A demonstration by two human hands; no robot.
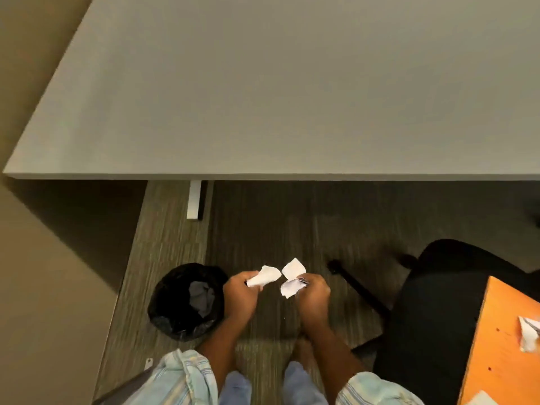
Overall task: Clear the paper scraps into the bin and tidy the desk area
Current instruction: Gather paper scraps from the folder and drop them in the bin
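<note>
My left hand (240, 293) grips a crumpled white paper scrap (264, 276), held over the carpet just right of the bin. My right hand (312, 292) is closed on two or three white paper scraps (292, 277) that stick out above its fingers. The two hands are close together, the scraps almost touching. The small round bin (163, 314), lined with a black bag, stands on the floor at my lower left and holds some grey crumpled material. More white scraps (529, 334) lie on an orange table top (496, 346) at the right edge.
A large grey desk (292, 97) fills the upper view, its white leg (194, 200) below the front edge. A black office chair (432, 302) stands at the right, next to the orange table. A beige wall (43, 273) runs along the left. Striped carpet (263, 223) covers the floor.
</note>
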